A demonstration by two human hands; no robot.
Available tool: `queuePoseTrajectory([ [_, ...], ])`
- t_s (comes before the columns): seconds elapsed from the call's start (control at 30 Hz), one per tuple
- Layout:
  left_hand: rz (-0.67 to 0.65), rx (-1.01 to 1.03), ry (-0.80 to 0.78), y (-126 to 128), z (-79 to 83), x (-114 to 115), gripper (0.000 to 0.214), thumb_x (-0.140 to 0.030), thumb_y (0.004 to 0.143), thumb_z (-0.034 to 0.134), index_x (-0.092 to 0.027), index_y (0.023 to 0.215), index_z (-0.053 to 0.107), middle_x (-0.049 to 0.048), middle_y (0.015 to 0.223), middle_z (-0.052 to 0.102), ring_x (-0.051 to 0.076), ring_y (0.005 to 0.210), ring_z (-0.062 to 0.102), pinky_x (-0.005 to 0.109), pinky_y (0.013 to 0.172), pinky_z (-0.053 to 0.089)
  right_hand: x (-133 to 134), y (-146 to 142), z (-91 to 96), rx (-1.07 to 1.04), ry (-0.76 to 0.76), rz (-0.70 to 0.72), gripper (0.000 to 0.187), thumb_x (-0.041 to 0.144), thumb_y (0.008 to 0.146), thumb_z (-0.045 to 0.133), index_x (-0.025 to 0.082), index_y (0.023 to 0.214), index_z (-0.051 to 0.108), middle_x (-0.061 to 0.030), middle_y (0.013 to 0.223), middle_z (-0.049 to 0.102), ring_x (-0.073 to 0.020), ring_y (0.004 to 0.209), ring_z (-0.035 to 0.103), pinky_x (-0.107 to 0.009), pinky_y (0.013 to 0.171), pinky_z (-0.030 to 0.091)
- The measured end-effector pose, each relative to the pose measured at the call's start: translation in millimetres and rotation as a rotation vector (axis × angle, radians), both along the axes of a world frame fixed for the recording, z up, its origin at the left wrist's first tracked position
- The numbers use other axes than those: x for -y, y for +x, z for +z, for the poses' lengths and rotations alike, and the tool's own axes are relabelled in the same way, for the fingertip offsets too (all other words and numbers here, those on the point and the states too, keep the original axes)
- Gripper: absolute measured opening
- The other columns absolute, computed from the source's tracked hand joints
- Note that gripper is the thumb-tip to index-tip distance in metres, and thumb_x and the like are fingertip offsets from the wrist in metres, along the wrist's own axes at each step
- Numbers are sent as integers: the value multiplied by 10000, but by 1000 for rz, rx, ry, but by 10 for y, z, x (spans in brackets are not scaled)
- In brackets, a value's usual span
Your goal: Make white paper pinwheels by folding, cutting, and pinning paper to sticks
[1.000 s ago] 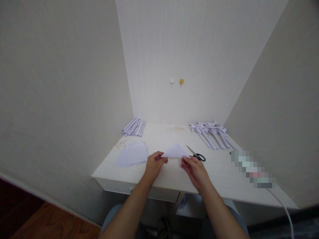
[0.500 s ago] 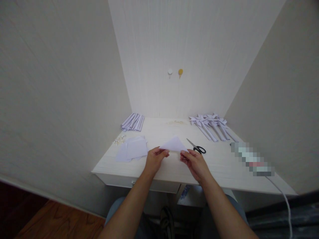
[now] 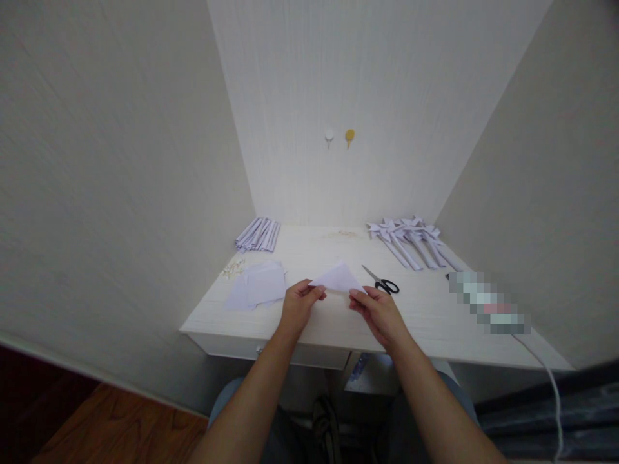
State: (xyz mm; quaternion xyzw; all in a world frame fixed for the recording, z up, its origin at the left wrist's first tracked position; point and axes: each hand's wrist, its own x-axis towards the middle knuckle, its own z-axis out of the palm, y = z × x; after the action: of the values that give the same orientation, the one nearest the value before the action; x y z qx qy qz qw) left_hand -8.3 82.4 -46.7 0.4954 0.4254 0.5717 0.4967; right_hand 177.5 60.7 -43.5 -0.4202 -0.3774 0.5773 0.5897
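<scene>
A sheet of white paper folded into a triangle (image 3: 338,277) is held over the desk, its peak pointing away from me. My left hand (image 3: 300,304) pinches its left corner between thumb and fingers. At the right corner, my right hand (image 3: 380,312) is closed on the paper in the same way. Black-handled scissors (image 3: 383,282) lie just beyond my right hand, blades pointing to the back left. Left of my left hand rests a loose stack of white paper sheets (image 3: 264,285).
Rolled paper tubes (image 3: 258,234) are piled at the back left, with small scattered bits (image 3: 233,268) nearer. Several paper pinwheels (image 3: 406,238) lie back right. A blurred-out object (image 3: 488,303) with a white cable (image 3: 551,380) sits along the right edge of the white desk (image 3: 314,328).
The view has shifted slightly, so the desk appears a little higher. Both hands keep hold of the folded paper, almost unmoved.
</scene>
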Motion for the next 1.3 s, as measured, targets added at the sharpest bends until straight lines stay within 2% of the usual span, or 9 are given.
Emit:
queuePoseTrajectory([
  [0.4, 15, -32, 21, -12, -26, -8, 217, -372, 728, 773, -184, 667, 685, 25, 671, 721, 179, 685, 647, 305, 749, 490, -1, -7, -29, 100, 22, -3, 304, 427, 626, 886, 178, 590, 715, -9, 586, 652, -144, 612, 574, -279, 655, 472],
  [0.6, 13, -53, 50, -15, 32, 7, 207, -364, 741, 764, -190, 650, 697, 15, 651, 708, 171, 669, 636, 293, 720, 489, -15, -15, -49, 147, 23, -18, 302, 441, 626, 878, 181, 608, 724, -4, 585, 661, -141, 598, 566, -275, 640, 449],
  [0.87, 23, -19, 54, -7, 18, 5, 198, -375, 761, 745, -185, 710, 715, 30, 683, 719, 169, 677, 648, 300, 735, 517, 24, -42, -42, 245, 20, -23, 237, 391, 626, 874, 186, 667, 762, 12, 549, 667, -117, 484, 470, -259, 502, 313],
  [0.97, 27, -7, 56, -11, 0, 1, 186, -360, 764, 746, -182, 721, 717, 35, 695, 727, 165, 674, 648, 300, 733, 519, 33, -57, -20, 209, 25, -6, 257, 383, 590, 897, 185, 702, 778, -3, 570, 682, -140, 532, 537, -267, 546, 392],
  [1.07, 27, -1, 63, -17, 3, 4, 184, -359, 765, 747, -180, 732, 717, 37, 709, 731, 162, 671, 643, 302, 728, 516, 23, -63, -3, 110, 31, -9, 357, 521, 620, 862, 195, 725, 765, -35, 687, 729, -187, 644, 632, -309, 646, 503],
  [1.17, 4, -6, 73, -18, 14, 13, 188, -360, 765, 751, -180, 725, 720, 36, 706, 727, 163, 676, 643, 304, 734, 515, 12, -64, 9, 26, 33, -21, 446, 644, 660, 791, 206, 737, 749, -56, 787, 748, -229, 738, 669, -357, 691, 555],
  [1.3, -54, -5, 82, -8, 17, 20, 178, -353, 750, 770, -183, 730, 720, 30, 678, 725, 170, 668, 651, 304, 713, 519, 29, -71, 32, 15, 35, 20, 327, 527, 646, 835, 215, 699, 753, -43, 738, 722, -215, 722, 631, -338, 676, 551],
])
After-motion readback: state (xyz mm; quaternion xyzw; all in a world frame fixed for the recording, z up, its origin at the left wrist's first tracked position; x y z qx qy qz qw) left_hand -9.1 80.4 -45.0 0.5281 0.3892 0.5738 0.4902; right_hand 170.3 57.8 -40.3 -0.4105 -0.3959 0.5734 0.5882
